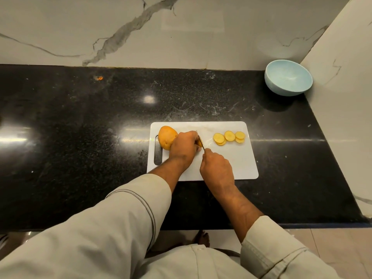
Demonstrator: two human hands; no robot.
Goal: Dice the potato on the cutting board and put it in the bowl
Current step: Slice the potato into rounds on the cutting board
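potato (167, 140) lengthwise across board (231, 158), left hand (184, 147) gripping

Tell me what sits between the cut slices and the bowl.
Nothing visible: from the potato slices to the blue bowl there is only bare cutting board and black counter.

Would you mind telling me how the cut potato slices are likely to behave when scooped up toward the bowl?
The potato slices look thin and overlapping, so probably light, stiff, and apt to stick together. Their cut faces look moist, so likely slippery.
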